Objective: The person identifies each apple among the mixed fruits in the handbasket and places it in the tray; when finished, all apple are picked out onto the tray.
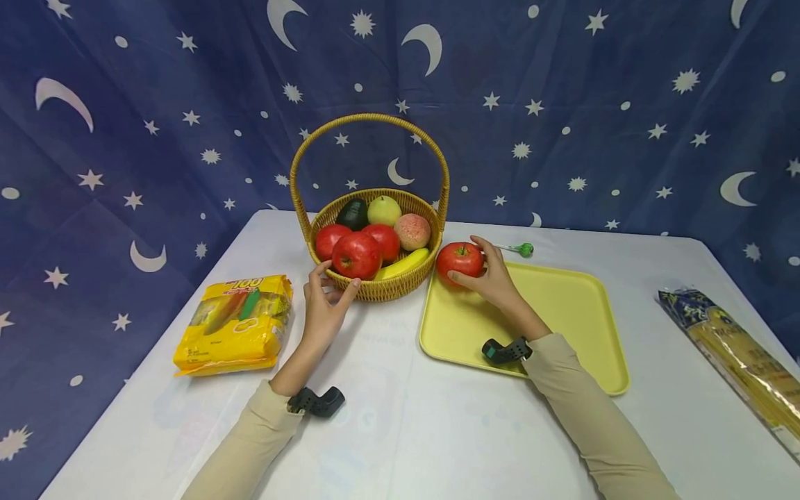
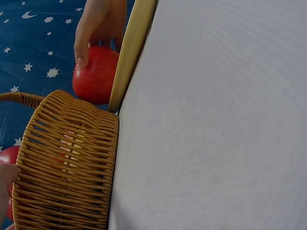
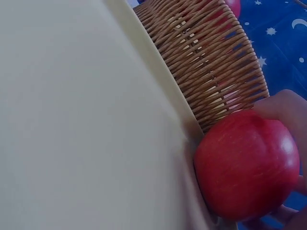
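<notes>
A wicker basket (image 1: pixel 390 285) holds several fruits: red apples, a dark avocado (image 1: pixel 353 214), a yellow-green pear (image 1: pixel 384 210), a peach (image 1: pixel 412 231) and a banana (image 1: pixel 403 264). My left hand (image 1: pixel 325 309) is at the basket's front left rim, thumb and fingers spread around the frontmost red apple (image 1: pixel 356 255). In the left wrist view only the tip of its thumb (image 2: pixel 6 176) shows against that apple. To the right of the basket, my right hand (image 1: pixel 496 281) grips another red apple (image 1: pixel 459 262) between thumb and fingers, over the back left corner of a yellow tray (image 1: pixel 562 305).
A yellow food packet (image 1: pixel 237 325) lies left of the basket. Behind the tray is a small green-tipped item (image 1: pixel 523 249). A long clear bag of noodle-like sticks (image 1: pixel 737 347) lies at the right edge. The basket's tall handle (image 1: pixel 369 117) arches above the fruit.
</notes>
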{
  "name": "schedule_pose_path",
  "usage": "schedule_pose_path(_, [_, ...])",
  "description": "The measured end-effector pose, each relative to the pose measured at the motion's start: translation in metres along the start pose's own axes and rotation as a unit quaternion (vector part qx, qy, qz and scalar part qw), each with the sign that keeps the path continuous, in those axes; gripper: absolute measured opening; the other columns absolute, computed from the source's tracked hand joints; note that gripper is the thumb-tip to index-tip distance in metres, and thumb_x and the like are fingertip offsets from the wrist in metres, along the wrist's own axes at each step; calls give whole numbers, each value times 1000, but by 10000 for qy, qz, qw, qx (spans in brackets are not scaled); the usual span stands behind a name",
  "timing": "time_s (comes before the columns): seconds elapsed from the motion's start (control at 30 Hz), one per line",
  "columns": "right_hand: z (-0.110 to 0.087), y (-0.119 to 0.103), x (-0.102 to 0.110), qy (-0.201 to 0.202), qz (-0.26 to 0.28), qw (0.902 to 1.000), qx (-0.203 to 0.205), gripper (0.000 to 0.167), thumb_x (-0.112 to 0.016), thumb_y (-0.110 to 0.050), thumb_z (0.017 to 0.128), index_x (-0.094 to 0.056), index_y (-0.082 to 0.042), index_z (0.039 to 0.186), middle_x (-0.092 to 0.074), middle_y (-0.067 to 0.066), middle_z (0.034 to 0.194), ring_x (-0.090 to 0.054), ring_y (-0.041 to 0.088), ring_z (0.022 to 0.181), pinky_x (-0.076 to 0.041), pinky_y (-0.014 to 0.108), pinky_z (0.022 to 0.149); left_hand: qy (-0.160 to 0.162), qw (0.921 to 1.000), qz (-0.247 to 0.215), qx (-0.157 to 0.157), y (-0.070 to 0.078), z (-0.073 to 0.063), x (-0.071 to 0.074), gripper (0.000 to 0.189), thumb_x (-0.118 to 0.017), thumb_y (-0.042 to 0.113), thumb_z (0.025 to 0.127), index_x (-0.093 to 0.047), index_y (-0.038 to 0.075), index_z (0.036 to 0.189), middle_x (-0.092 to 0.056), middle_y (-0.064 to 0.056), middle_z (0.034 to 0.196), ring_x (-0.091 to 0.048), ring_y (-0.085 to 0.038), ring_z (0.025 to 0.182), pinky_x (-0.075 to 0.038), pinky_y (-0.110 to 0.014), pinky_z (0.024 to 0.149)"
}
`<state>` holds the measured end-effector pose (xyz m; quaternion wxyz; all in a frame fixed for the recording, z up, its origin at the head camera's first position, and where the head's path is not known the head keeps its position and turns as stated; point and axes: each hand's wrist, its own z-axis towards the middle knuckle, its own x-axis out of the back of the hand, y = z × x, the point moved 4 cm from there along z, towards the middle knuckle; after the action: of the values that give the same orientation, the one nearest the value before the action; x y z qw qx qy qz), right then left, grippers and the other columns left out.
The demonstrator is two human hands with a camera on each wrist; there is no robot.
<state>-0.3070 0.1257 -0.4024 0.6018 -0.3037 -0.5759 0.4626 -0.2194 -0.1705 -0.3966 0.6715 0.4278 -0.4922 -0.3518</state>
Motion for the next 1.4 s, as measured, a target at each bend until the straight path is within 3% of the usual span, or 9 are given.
schedule_pose_path(0.4, [-2,-7,3,-16,28,10000,66,83,-77,-14,82,-30,-6,149,-30,23,143,-37,40,127,-40,54,103,12,10000,-1,28,0,-1,0,67,-66,30,95,-27,12,146,-34,-23,125,-56,-35,101,-48,-31,84])
schedule_pose_path(0.6, [-3,-11,5,8,72,9998,200,84,-78,-14,81,-30,-5,149,-30,23,144,-32,37,132,-33,54,107,1,10000,10,58,1,-1,0,66,-65,30,95,-27,13,146,-34,-22,125,-56,-34,100,-48,-28,82])
schedule_pose_path(1.1, [-5,-25,15,79,-406,9971,646,84,-80,-16,80,-33,-7,148,-29,20,147,-28,34,136,-26,55,111,-44,9998,-6,217,1,0,1,67,-65,32,95,-26,15,147,-33,-19,123,-55,-32,101,-47,-26,81])
schedule_pose_path(1.23, [-7,-31,16,64,-448,9954,842,82,-79,-17,80,-34,-8,148,-29,20,146,-28,35,135,-28,61,109,-50,9998,3,207,1,0,1,67,-65,32,95,-25,15,147,-33,-19,124,-55,-32,102,-48,-27,82])
schedule_pose_path(1.4, [-8,-37,16,12,-424,9906,1300,81,-78,-13,80,-35,-6,147,-31,20,145,-31,34,132,-28,57,109,-71,9998,-15,204,1,0,1,68,-65,32,95,-25,15,147,-33,-19,124,-55,-32,103,-47,-25,81])
